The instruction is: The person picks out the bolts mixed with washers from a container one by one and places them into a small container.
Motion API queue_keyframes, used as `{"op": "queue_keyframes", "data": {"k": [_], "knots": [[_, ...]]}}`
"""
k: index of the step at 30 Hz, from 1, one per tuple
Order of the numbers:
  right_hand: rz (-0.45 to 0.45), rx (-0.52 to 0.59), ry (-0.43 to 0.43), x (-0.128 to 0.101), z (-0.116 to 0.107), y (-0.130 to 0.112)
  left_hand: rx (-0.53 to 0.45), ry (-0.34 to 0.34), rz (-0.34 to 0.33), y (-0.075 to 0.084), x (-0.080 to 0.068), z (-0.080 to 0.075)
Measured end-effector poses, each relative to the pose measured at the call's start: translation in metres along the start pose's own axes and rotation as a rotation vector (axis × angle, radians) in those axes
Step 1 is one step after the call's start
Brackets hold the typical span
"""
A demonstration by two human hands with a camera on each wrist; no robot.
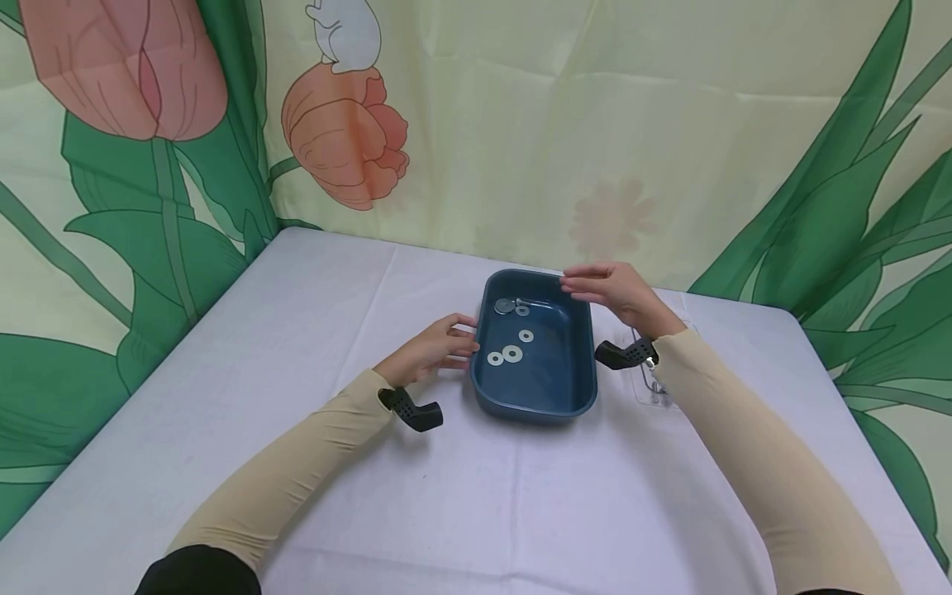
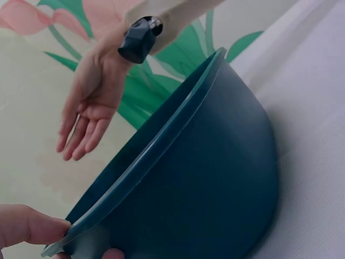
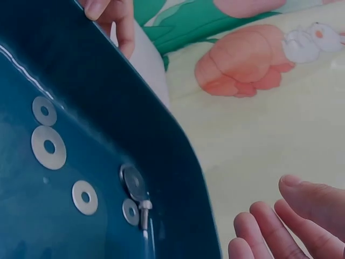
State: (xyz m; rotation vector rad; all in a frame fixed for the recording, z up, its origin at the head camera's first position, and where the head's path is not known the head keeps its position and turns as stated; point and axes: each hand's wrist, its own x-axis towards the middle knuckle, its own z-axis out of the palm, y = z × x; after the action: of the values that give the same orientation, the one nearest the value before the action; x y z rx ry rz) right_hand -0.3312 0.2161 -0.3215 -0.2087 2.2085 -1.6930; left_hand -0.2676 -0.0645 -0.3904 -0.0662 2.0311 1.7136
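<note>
A dark blue plastic tub (image 1: 535, 411) stands on the white table. In it lie several flat metal washers (image 1: 511, 354) and a small bolt (image 3: 144, 213) at the far end. My left hand (image 1: 442, 347) is at the tub's left rim. The left wrist view shows its thumb (image 2: 27, 224) on top of the rim (image 2: 161, 145) and a finger underneath, pinching it. My right hand (image 1: 595, 285) hovers over the tub's far right corner with its fingers (image 3: 285, 221) straight, holding nothing and apart from the rim.
A clear plastic piece (image 1: 654, 388) lies on the table right of the tub, partly under my right wrist. The table (image 1: 297, 347) is covered in white cloth. A floral backdrop (image 1: 521, 124) hangs close behind it and along the left side.
</note>
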Motion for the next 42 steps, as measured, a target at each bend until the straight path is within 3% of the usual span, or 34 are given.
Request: {"op": "queue_keyframes", "data": {"k": [4,18,25,42], "knots": [[-0.001,-0.064,0.019,0.014,0.012,0.001,0.001,0.002,-0.005,0.000,0.000,0.000],[0.042,-0.131,0.031,0.043,0.038,0.012,-0.002,0.006,-0.004,-0.002,0.001,-0.001],[0.015,-0.168,0.016,0.052,0.045,0.016,-0.001,0.012,-0.004,-0.002,0.002,-0.001],[0.080,-0.290,0.036,0.066,0.052,0.025,-0.002,0.008,-0.007,0.000,0.002,0.000]]}}
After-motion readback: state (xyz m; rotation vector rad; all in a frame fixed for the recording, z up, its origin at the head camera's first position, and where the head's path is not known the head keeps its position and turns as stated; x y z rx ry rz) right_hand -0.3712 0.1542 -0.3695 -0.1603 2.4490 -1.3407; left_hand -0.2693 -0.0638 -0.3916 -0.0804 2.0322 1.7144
